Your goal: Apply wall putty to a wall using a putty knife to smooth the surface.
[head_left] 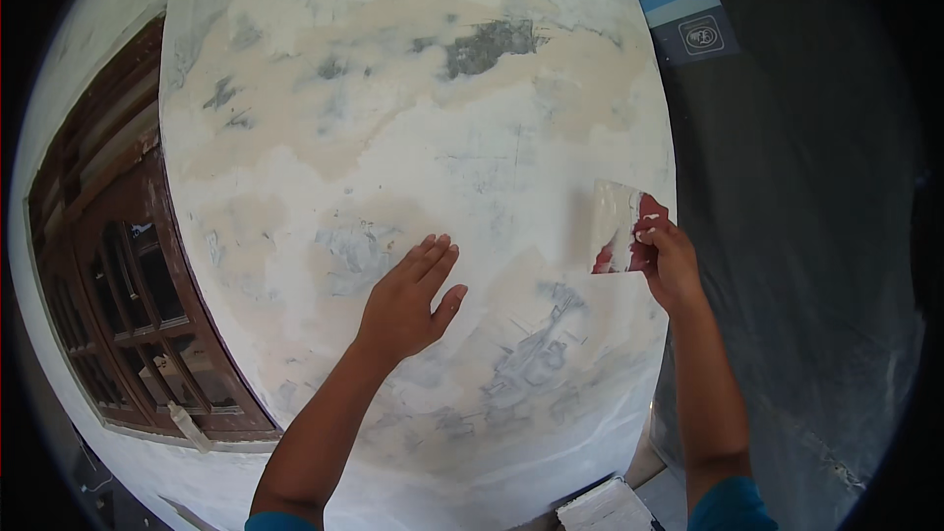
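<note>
Holding red scraper [621, 231], right hand [675, 264] partly hidden

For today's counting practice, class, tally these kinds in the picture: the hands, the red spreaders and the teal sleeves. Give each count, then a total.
Hands: 2
Red spreader: 1
Teal sleeves: 2
Total: 5

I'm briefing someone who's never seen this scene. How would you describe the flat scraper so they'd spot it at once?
Find the big, patchy pale wall and follow it to its right edge, beside the tall dark surface. There the person's right grip holds the flat scraper. Its red face, smeared with whitish material, sets it apart from both.
</note>
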{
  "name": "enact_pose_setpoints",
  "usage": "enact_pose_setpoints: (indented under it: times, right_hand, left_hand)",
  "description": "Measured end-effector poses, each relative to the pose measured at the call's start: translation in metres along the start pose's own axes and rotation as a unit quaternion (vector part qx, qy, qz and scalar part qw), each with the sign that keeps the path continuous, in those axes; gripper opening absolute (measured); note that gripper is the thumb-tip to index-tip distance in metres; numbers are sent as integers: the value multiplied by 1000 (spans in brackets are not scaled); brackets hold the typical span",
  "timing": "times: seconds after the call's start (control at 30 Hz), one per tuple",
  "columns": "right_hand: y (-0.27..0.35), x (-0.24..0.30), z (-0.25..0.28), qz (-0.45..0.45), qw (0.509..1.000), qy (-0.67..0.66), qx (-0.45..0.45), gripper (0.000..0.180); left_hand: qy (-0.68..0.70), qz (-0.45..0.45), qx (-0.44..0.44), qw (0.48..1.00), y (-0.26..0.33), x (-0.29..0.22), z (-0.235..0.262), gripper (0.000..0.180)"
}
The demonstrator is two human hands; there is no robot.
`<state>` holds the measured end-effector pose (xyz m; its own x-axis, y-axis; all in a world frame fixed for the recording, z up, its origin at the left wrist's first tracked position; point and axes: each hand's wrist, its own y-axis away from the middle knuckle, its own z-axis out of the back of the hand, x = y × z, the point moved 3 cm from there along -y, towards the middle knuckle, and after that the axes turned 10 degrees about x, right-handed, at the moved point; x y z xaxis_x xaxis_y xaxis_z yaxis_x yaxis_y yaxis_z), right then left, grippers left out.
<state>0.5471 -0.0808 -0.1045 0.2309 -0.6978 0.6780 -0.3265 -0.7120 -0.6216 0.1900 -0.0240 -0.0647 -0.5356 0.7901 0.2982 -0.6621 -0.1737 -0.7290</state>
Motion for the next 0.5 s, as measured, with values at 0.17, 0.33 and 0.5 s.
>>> enact_pose_setpoints:
  times: [0.17,0.33,0.5]
  right_hand:
    - [-123,123,-149,275,882,379,53,28]
    - [-153,166,-220,389,670,632,-13,32]
    - [-171,122,-217,355,626,695,-8,27]
  left_hand:
    - [-220,-119,-25,968,-82,48,40,42]
    - [-269,-121,-15,955,-103,62,33,40]
    - [-276,-135,-50,950,-105,60,29,39]
